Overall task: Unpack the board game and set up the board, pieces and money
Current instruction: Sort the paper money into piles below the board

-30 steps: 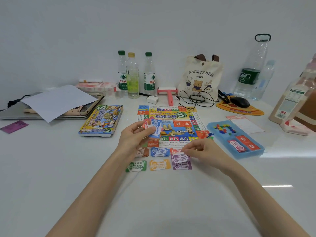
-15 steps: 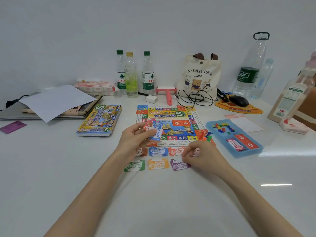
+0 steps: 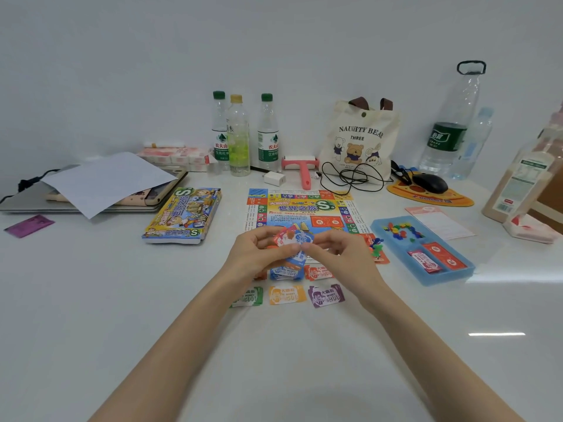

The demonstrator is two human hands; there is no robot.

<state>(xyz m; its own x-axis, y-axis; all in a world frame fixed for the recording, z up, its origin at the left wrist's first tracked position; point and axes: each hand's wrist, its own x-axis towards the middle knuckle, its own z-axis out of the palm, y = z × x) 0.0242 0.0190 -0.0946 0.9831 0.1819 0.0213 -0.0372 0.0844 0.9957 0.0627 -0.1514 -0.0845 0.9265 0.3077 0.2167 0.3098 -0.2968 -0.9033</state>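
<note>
The stack of play money [image 3: 292, 241] is held above the near edge of the board [image 3: 304, 208], between both hands. The left hand [image 3: 259, 254] grips the stack with curled fingers. The right hand [image 3: 338, 257] pinches its right edge between thumb and forefinger.

Below the hands, sorted notes lie on the white table [image 3: 122, 300]:
- far row: a blue pile [image 3: 286, 274] and a red pile [image 3: 320, 272];
- near row: a green note [image 3: 248, 297], an orange note [image 3: 286, 295] and a purple note [image 3: 326, 295].

The game box [image 3: 182, 216] lies left of the board. The blue tray [image 3: 444, 277] lies to the right and holds small coloured pieces [image 3: 400, 231] and red card packs [image 3: 435, 257]. Three bottles [image 3: 239, 138] and a tote bag [image 3: 359, 138] stand by the wall.
</note>
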